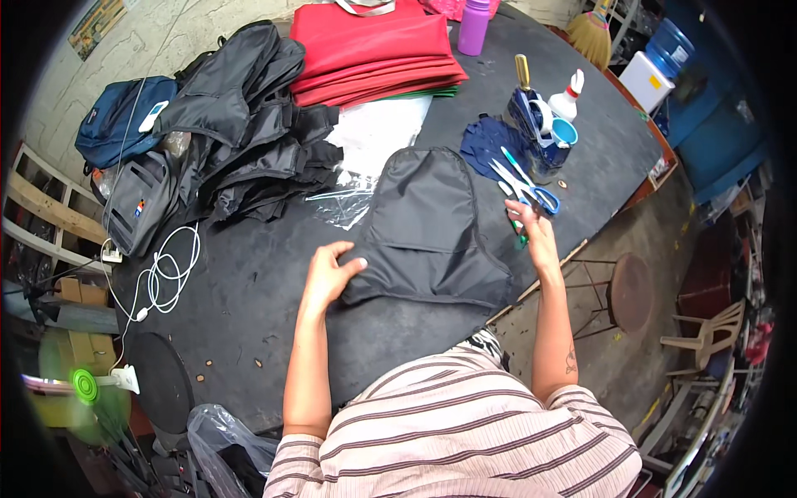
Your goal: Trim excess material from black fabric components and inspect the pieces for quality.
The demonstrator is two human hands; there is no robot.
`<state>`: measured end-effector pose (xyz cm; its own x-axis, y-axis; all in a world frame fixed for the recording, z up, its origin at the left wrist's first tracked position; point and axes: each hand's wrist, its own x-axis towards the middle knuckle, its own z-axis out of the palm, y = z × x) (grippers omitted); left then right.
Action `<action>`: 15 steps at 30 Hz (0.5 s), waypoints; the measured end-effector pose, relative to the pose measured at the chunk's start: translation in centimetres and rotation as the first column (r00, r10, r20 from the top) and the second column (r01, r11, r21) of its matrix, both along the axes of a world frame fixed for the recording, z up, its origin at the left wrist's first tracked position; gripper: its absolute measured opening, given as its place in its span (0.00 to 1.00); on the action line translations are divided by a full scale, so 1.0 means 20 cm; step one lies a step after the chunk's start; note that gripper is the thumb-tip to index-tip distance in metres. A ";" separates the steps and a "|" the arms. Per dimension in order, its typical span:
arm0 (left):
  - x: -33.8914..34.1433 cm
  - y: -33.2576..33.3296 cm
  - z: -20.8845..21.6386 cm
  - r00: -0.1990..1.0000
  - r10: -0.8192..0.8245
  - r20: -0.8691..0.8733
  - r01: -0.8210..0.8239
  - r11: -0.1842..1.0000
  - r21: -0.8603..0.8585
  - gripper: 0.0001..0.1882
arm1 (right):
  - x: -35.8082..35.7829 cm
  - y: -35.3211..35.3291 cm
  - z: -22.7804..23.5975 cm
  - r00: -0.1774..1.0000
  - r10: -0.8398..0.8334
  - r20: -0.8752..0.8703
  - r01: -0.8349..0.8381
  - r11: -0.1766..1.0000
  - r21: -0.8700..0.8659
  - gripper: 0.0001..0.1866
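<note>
A black fabric panel (423, 207) with a rounded top, a wide lower part and a seam across its middle lies flat on the dark table in front of me. Beside its lower left edge is my left hand (329, 275), thumb spread from the fingers and nothing gripped. My right hand (535, 232) hovers right of the panel with its fingers apart. Close against its palm side lies a small green-handled tool (520, 235), partly hidden by the hand. Just beyond the fingertips are blue-handled scissors (544, 199) and a light-coloured slim item (505, 188).
Black fabric pieces (249, 141) are heaped at left, near a blue bag (124, 120) and a coiled white cable (170, 274). Folded red fabric (374, 54) and a purple bottle (473, 29) stand at the back. An organizer (535, 124) and glue bottle (564, 104) are at right.
</note>
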<state>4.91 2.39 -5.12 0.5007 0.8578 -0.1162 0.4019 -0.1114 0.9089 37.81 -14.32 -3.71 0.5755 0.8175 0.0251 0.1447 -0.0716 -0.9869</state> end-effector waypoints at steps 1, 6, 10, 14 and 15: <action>0.01 0.03 0.02 0.999 0.031 -0.030 -0.028 0.995 0.100 0.24 | 0.00 0.00 -0.03 0.997 0.008 0.080 -0.008 1.000 0.010 0.27; 0.09 -0.03 0.28 0.959 0.284 0.005 -0.218 0.726 0.652 0.14 | -0.09 0.02 0.05 0.985 0.010 0.169 -0.021 0.998 0.065 0.26; 0.14 -0.09 0.29 0.946 0.148 0.290 -0.248 0.904 0.348 0.05 | -0.12 0.04 0.06 0.986 -0.164 -0.026 0.165 0.985 0.056 0.21; 0.11 -0.21 0.24 0.892 -0.446 0.076 0.446 0.837 -0.317 0.11 | -0.35 0.06 0.25 0.905 -0.098 0.413 0.061 0.993 0.103 0.07; 0.10 -0.25 0.21 0.803 -0.585 0.113 0.580 0.725 -0.371 0.11 | -0.44 0.06 0.30 0.906 -0.008 0.424 -0.014 0.999 0.051 0.07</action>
